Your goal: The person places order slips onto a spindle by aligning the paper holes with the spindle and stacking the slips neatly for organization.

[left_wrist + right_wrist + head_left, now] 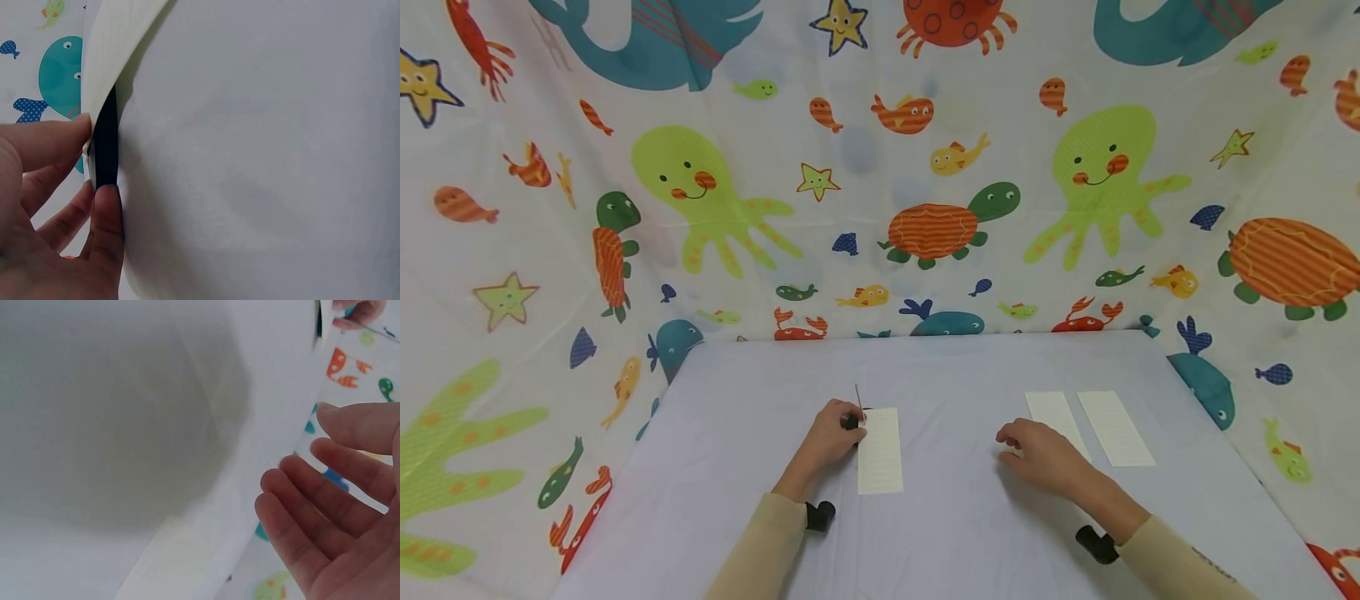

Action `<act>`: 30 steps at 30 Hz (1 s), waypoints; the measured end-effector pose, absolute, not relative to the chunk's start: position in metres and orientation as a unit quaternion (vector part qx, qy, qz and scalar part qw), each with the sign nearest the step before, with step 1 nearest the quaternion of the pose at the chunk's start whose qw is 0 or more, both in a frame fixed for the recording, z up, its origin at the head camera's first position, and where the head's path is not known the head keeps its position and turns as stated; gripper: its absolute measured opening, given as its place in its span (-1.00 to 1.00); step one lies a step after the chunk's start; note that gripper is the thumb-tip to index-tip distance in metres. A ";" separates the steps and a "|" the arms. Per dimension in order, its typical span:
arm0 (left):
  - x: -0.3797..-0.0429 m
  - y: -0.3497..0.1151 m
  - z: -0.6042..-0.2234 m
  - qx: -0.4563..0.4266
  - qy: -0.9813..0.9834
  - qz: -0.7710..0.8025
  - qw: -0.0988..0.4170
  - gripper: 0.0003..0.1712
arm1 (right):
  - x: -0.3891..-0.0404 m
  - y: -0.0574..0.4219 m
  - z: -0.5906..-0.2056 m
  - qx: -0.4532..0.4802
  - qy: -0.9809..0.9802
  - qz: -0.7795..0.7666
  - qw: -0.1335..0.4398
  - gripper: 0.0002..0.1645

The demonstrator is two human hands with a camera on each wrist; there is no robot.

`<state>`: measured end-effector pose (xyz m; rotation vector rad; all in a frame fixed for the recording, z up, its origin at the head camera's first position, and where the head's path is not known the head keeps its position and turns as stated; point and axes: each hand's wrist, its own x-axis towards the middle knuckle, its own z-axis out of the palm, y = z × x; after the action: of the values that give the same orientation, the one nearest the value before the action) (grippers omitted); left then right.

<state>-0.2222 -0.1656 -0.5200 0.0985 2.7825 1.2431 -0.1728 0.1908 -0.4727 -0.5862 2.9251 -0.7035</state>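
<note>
My left hand [835,435] pinches the upper left edge of a cream lined paper slip [880,450] at the middle of the table. In the left wrist view, the thumb presses on the slip [125,44], whose edge lifts off the cloth. Below it, by the fingertips, is a flat black piece [106,144], mostly hidden. A thin dark stick [859,402] juts up beside the fingers. My right hand [1043,454] hovers over the table with fingers loosely bent and nothing in them. It partly covers one of two more lined slips.
Those two slips, the nearer [1054,410] and the farther right [1116,427], lie side by side. White cloth [955,533] covers the table. A curtain with printed sea animals [850,208] hangs behind and at both sides. Black wrist mounts [1097,544] sit on both wrists.
</note>
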 end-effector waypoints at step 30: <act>-0.222 -0.165 -0.520 0.031 0.913 0.403 0.049 -0.84 | -0.206 0.278 -0.485 -0.124 0.978 -0.162 0.051 -0.56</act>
<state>-0.2221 -0.1652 -0.5200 0.0938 2.7837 1.2290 -0.2064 0.2777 -0.4846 -0.3764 2.9753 -0.4917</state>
